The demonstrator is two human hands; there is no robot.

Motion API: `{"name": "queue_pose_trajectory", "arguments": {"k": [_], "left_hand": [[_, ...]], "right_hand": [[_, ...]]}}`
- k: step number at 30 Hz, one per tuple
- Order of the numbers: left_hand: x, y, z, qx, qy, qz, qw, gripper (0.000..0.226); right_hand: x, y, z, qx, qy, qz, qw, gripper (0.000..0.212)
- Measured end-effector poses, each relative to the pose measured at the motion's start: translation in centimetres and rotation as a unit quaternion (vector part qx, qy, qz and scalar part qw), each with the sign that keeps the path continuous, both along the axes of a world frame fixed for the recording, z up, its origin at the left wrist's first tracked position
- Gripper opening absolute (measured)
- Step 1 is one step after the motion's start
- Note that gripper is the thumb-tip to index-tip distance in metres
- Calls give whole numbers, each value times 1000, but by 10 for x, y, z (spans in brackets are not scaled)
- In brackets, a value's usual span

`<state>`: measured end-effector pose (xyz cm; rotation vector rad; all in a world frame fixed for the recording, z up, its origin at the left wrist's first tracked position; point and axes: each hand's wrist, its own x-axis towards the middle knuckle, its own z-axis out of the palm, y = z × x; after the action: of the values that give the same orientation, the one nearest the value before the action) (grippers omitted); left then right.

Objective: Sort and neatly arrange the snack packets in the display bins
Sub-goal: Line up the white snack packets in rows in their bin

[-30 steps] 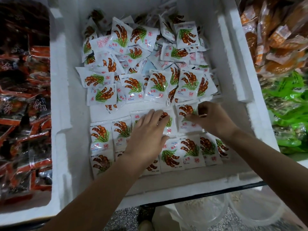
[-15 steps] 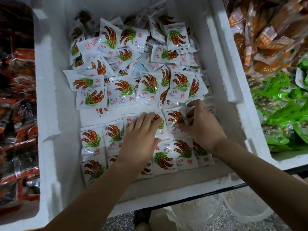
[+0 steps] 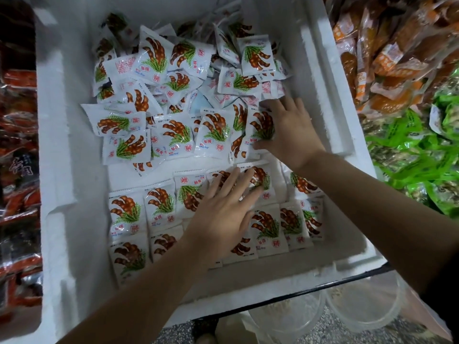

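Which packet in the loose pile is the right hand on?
The rightmost packet in the near row of the loose pile, closest to the bin's right wall; the right hand spans it, thumb to fingers.

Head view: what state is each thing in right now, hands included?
near rows, packets flat, aligned, printed side up.
loose pile, packets jumbled and overlapping.
left hand, open, flat on the near rows.
right hand, open, fingers spread on a packet at the loose pile's edge.
foam bin, open-topped, only partly arranged.
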<state>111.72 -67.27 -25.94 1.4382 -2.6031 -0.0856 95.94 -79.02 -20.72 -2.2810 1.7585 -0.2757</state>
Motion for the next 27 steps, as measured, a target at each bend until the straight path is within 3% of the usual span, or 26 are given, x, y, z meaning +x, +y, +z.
{"name": "queue_pose_trajectory", "arguments": {"k": [3,6,9,12,16,27], "left_hand": [[-1,0,-4,-9,15,4,1000,41],[-1,-1,-5,5,-9,14,1000,64],[-3,-1,-6,16,-11,21,1000,72],[-3,-1,-5,12,-2,22,1000,72],[-2,0,-7,14,-3,24,1000,73],[-5,1,-6,13,-15,32,999,74]], "right_hand": [[2,3,5,-20,-73,10,997,63],[-3,11,15,-16,-172,-14,985,40],[-14,23,32,-40,-215,-11,976,24],[-30,32,40,-33,-145,8,989,21],[-42,39,37,154,16,-4,988,23],[-28,31,12,219,58,17,974,30]]}}
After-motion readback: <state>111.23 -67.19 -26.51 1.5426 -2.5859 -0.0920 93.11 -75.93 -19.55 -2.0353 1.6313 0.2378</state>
